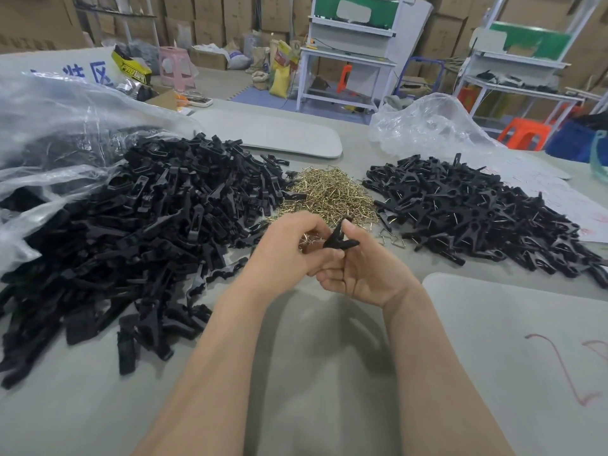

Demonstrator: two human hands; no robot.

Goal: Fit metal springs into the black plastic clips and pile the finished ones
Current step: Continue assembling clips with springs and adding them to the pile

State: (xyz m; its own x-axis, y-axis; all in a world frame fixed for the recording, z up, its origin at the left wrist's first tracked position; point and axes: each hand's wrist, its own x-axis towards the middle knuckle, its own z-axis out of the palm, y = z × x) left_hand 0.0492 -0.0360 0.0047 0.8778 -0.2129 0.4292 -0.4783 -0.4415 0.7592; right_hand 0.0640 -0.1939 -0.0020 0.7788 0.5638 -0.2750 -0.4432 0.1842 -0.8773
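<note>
Bare bench lies open at six o'clock. Loose clip parts block nine o'clock, springs twelve, finished clips two.

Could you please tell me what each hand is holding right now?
Left hand: closed, gripping the black clip.
Right hand: closed, pinching the same black clip with thumb and fingers.

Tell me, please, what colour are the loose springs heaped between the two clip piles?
Brassy gold; the spring heap shows best in the head view.
</note>
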